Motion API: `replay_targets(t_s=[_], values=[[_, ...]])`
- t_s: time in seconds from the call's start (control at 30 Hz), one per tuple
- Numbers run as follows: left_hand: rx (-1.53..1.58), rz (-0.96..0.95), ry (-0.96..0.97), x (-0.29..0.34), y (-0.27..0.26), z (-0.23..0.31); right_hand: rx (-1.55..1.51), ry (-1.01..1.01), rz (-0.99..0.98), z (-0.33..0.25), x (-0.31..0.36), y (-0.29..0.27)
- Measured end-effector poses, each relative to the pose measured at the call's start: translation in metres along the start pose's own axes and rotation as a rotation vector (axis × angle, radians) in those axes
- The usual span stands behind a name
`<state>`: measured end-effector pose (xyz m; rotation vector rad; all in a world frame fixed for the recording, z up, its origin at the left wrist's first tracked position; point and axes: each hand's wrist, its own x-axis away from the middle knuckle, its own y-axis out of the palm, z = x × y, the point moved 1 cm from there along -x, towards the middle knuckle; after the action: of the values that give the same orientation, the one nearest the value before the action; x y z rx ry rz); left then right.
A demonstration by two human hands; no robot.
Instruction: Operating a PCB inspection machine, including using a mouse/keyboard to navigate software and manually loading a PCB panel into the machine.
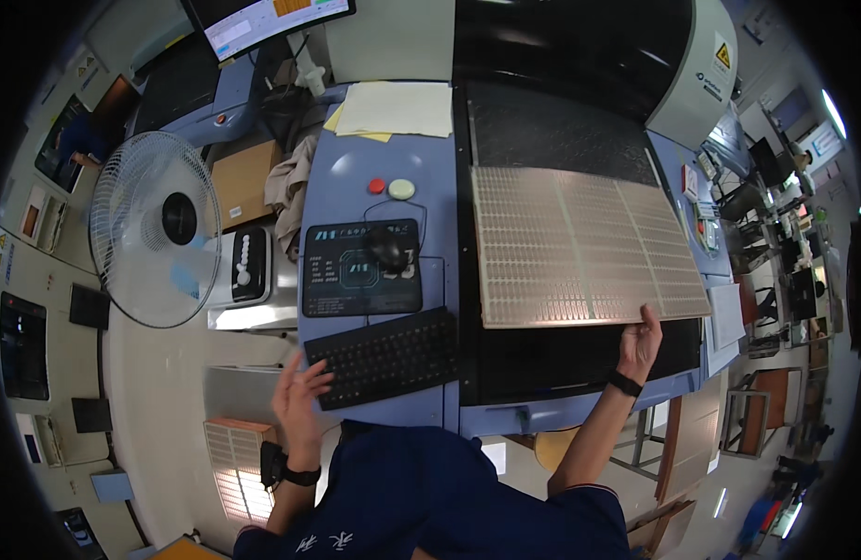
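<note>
A large copper-coloured circuit board panel [580,247], patterned in rows of small units, lies over the black bed of a machine. My right hand [640,347] grips its near edge towards the right, one digit on top and the other fingers partly hidden at the edge. My left hand [301,397] is raised by the left end of a black keyboard [388,362], fingers spread and holding nothing. Beyond the keyboard, a black mouse [385,248] rests on a dark printed mouse pad [337,280].
A red button [376,186] and a pale green button [401,190] sit beyond the pad, with paper sheets [398,109] farther back. The machine's dark cover [570,42] rises behind its bed. A fan [155,229] stands left; more panels [239,467] stand low at left.
</note>
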<state>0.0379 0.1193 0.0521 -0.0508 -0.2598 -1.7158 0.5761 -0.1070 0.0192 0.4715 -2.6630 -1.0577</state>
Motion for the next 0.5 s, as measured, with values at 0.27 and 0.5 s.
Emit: replay_targets(t_s=[0.27,0.5], values=[[-0.281,0.397,0.084,-0.005,-0.078,-0.096,0.251,0.111,0.194,0.032,-0.083,-0.072],[-0.570,0.443,0.112,0.014,-0.076,-0.129,1.972,-0.077,-0.419,0.128,-0.002,0.039]])
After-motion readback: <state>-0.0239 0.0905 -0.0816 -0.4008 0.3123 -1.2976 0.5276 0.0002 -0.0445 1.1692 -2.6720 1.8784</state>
